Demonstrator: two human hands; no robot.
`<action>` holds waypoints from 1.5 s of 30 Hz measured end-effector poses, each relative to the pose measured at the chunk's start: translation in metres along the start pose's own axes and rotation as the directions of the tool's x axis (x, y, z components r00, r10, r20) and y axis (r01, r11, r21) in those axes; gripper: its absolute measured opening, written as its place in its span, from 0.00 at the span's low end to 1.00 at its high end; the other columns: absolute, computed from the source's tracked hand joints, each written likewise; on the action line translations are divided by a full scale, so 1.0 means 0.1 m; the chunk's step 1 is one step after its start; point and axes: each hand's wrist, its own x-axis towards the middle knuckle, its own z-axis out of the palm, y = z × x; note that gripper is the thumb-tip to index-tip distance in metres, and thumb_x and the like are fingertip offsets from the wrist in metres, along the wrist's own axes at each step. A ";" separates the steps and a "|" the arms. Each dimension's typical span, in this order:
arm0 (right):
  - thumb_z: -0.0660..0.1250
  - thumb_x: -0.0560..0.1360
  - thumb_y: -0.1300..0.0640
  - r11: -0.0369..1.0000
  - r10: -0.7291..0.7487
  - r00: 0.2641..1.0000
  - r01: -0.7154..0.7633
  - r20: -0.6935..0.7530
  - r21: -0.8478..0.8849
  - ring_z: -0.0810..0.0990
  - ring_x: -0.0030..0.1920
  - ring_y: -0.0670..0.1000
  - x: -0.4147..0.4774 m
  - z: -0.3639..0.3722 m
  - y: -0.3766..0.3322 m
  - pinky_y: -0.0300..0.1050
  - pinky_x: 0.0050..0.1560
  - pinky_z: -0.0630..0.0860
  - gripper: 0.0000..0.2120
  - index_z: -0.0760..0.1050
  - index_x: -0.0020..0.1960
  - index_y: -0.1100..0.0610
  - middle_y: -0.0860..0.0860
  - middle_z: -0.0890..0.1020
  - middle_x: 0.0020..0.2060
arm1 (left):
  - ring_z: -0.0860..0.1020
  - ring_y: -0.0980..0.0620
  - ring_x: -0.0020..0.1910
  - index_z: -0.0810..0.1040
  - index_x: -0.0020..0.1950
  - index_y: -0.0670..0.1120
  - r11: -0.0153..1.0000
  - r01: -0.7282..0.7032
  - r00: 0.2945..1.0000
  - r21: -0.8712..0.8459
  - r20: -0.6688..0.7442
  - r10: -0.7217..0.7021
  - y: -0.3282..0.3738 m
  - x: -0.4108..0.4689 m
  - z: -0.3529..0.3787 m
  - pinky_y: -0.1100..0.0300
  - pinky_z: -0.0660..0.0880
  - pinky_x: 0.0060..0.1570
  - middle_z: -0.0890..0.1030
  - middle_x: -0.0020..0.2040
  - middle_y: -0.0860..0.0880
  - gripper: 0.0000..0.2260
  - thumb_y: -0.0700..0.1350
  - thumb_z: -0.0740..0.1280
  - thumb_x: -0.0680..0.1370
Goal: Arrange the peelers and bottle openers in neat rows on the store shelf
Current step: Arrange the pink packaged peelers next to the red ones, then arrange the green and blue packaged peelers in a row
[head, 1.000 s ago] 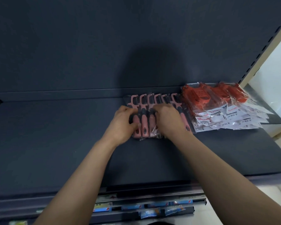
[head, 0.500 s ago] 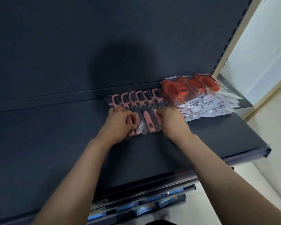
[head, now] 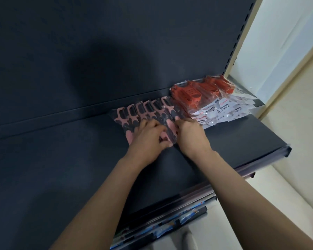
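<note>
Several pink-and-black peelers (head: pixel 145 112) in clear wrappers lie side by side at the back of the dark shelf (head: pixel 61 168). To their right sits a pile of red bottle openers (head: pixel 202 91) in clear bags with white labels. My left hand (head: pixel 148 139) lies over the peelers' handles with its fingers curled round one handle. My right hand (head: pixel 192 138) rests on the right end of the peeler row, its fingertips on the handles; how it grips is hidden.
The shelf's dark back panel (head: pixel 116 51) rises behind the goods. A slotted upright (head: pixel 242 37) marks the shelf's right end, with a pale wall beyond. Below the front edge, a lower shelf rail carries blue price labels (head: pixel 170 226).
The view has swung left, so the goods sit further right in frame. Both hands stay on the peeler handles, drawn closer together over the row.
</note>
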 end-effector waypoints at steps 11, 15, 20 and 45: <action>0.60 0.79 0.59 0.992 -0.093 0.995 0.090 0.029 0.090 0.75 0.50 0.60 0.01 -0.18 0.05 0.48 0.46 0.70 0.09 0.77 0.50 0.63 0.59 0.78 0.47 | 0.66 0.51 0.60 0.75 0.61 0.48 0.999 0.034 0.998 -0.029 -0.047 -0.035 0.13 0.00 -0.02 0.63 0.58 0.54 0.72 0.58 0.51 0.15 0.49 0.67 0.76; 0.59 0.77 0.60 0.971 -0.239 0.969 0.236 0.060 0.047 0.75 0.53 0.60 0.07 -0.29 -0.01 0.49 0.50 0.71 0.12 0.76 0.56 0.63 0.59 0.78 0.52 | 0.69 0.46 0.60 0.77 0.61 0.45 0.992 0.123 0.974 -0.027 -0.187 -0.125 0.08 -0.12 -0.13 0.52 0.65 0.62 0.75 0.58 0.47 0.13 0.41 0.65 0.77; 0.60 0.77 0.59 0.902 -0.432 0.896 0.429 0.100 0.050 0.76 0.54 0.60 0.16 -0.35 -0.22 0.48 0.50 0.72 0.09 0.76 0.53 0.62 0.59 0.79 0.52 | 0.72 0.41 0.55 0.77 0.60 0.42 0.959 0.271 0.919 0.084 -0.319 -0.232 0.04 -0.47 -0.33 0.48 0.69 0.57 0.77 0.55 0.43 0.13 0.40 0.66 0.75; 0.58 0.80 0.51 0.458 -0.888 0.419 0.841 0.188 0.288 0.71 0.60 0.56 -1.77 0.01 -3.88 0.51 0.61 0.69 0.16 0.72 0.62 0.60 0.56 0.76 0.59 | 0.71 0.42 0.59 0.74 0.64 0.44 0.503 0.848 0.482 0.166 -0.635 -0.603 -1.07 -4.35 -1.80 0.50 0.64 0.59 0.75 0.57 0.46 0.15 0.45 0.64 0.78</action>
